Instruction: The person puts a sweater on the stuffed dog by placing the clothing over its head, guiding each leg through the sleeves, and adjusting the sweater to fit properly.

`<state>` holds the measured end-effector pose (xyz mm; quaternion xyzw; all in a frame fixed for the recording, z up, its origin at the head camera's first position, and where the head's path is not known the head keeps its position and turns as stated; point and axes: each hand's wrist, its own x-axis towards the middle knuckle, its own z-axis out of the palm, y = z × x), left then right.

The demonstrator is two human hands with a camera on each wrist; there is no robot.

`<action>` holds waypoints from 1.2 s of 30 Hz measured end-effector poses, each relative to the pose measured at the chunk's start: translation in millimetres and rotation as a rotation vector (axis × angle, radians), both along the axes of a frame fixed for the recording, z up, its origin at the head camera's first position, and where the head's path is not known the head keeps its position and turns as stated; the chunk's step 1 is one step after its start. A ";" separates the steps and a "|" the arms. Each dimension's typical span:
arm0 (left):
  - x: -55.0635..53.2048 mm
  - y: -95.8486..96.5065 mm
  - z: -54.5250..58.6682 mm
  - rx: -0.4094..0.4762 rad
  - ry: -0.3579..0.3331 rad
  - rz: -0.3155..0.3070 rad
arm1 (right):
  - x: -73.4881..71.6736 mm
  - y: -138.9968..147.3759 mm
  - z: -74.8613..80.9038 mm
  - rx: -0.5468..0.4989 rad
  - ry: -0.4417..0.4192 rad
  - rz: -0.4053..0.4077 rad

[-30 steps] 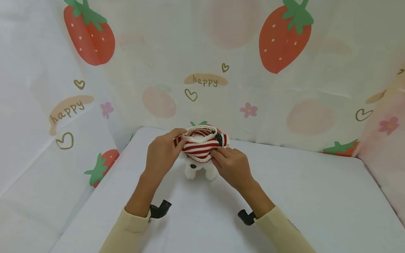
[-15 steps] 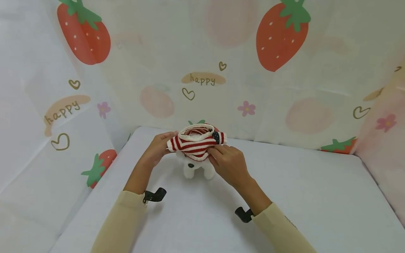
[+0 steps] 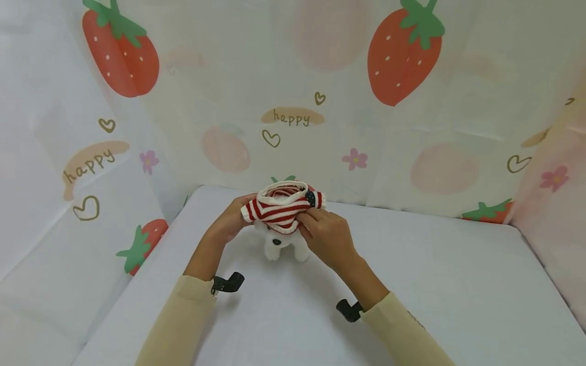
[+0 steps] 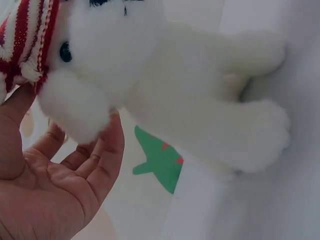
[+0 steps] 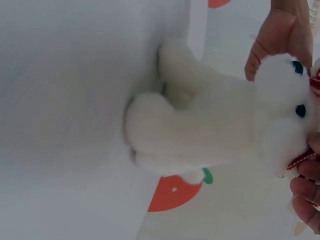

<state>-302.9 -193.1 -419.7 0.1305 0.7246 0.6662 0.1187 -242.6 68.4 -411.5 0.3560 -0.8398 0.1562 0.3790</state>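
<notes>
Head view: the sweater [image 3: 279,209] is pinched by the right hand [image 3: 328,236], the dog [image 3: 286,239] touched by the loose-fingered left hand [image 3: 230,219]; between them, the hem [image 3: 287,231] is best spread evenly.

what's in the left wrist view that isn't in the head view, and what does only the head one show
Only the left wrist view: the palm side of the left hand, its fingers loosely bent beside the plush toy.

Only the head view: the right hand pinching the striped sweater, the sweater's open neckline, the cream sleeves and the "happy" lettering.

Both: the left hand, the plush toy and striped sweater fabric.
</notes>
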 end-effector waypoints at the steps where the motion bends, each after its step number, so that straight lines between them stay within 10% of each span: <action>1: 0.1 0.2 -0.2 0.000 0.002 -0.001 | 0.1 -0.4 0.3 0.003 -0.004 -0.003; 22: 5.3 4.1 -24.4 0.015 -0.159 0.190 | 6.0 12.5 -15.3 0.013 -0.082 -0.092; 30: 15.9 9.9 -36.4 0.389 -0.458 0.279 | 15.1 16.6 -22.1 0.026 -0.101 -0.013; 36: 26.0 17.8 -41.1 0.553 -0.512 0.324 | 19.1 17.9 -24.3 0.023 -0.072 0.042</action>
